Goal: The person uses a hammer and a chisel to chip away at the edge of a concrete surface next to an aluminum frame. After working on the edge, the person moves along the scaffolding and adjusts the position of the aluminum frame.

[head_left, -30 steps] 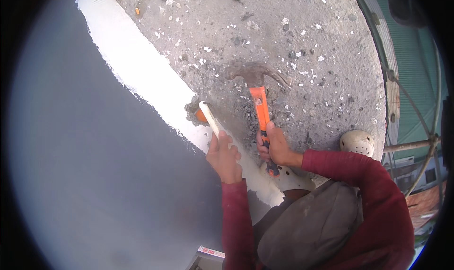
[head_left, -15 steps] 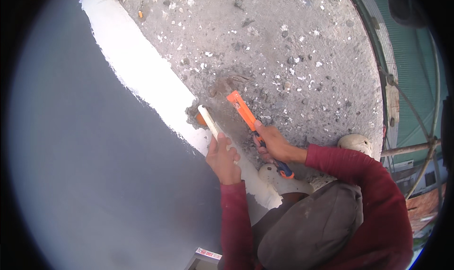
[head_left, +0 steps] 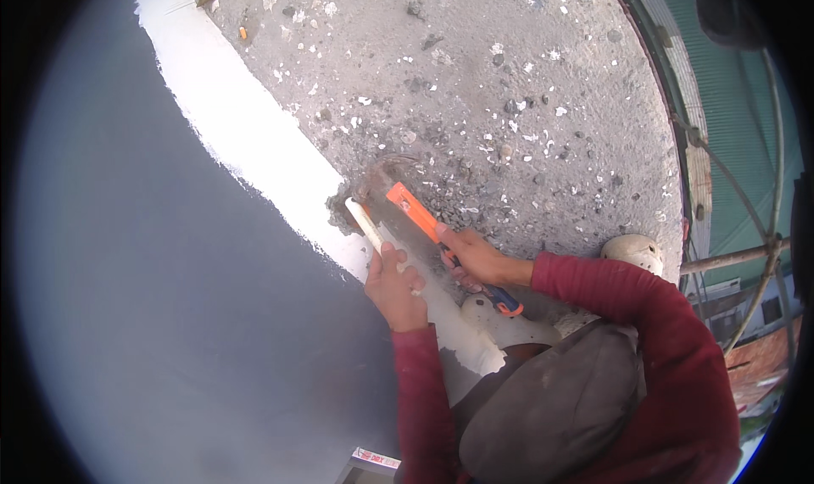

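A grey wall with a white lower band borders a rough concrete floor. The right hand grips an orange-handled hammer, its head near the white rod the left hand holds beside a chipped patch.

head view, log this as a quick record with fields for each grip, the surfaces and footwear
left grip: around a slim off-white rod, its tip at a rough grey broken patch
right grip: around an orange-and-dark-blue-handled hammer, head blurred
hammer-rod contact: cannot tell
ground: rough grey concrete, scattered white flakes
left side: smooth dark grey surface, white band along the concrete
footwear: pale shoes with small holes
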Motion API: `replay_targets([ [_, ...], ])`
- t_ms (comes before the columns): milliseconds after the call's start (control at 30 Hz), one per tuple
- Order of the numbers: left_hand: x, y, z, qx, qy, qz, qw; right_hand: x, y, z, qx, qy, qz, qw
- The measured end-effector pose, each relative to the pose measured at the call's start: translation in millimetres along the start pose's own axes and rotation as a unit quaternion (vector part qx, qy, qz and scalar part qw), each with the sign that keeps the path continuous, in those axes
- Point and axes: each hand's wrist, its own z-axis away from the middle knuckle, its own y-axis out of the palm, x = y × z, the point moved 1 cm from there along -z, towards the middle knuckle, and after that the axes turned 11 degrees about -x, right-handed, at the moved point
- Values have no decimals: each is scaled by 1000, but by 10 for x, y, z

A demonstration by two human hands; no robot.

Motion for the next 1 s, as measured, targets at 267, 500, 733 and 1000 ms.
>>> replay_targets([
  [267, 100, -98, 6, 2, 16, -46, 999, 35, 31, 155, -44, -59, -122, 990],
  [500, -9, -136, -92, 29, 46, -113, 992, 32, 21, 165, -25, -43, -142, 989],
  [733, -59, -75, -84, 11, 28, -83, 996, -140, 144, 48, -38, -66, -139, 987],
  [1000, -55, -75, -87, -8, 42, -99, 994, -137, 109, 40, -70, -35, -113, 991],
])
